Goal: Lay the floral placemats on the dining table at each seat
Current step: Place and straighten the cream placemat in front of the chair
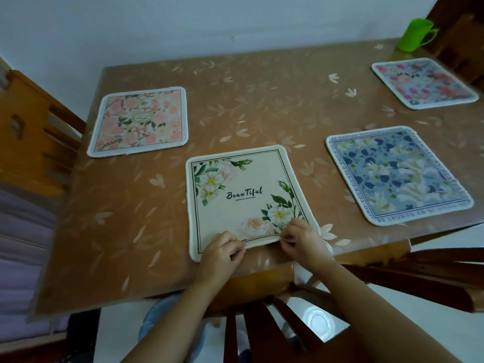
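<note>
Both hands are down at the 6 o'clock side of the surface [262,100], working the cream "Beautiful" placemat [243,197]. The left hand [222,251] has its fingers curled onto the mat's near edge, pinching it. The right hand [301,239] pinches the same edge just beside the near right corner, and that edge looks slightly lifted off the brown leaf-print cover. The rest of the mat lies flat. Over at 9 o'clock, a pink rose placemat [138,121] sits flat in front of a wooden chair [31,132]. At 3 o'clock lies a blue floral placemat [398,176] with lettering round its border. At 1 o'clock there's a red-and-pink floral placemat [424,83], and beyond it, at the far corner, stands a green cup [413,35]
</note>
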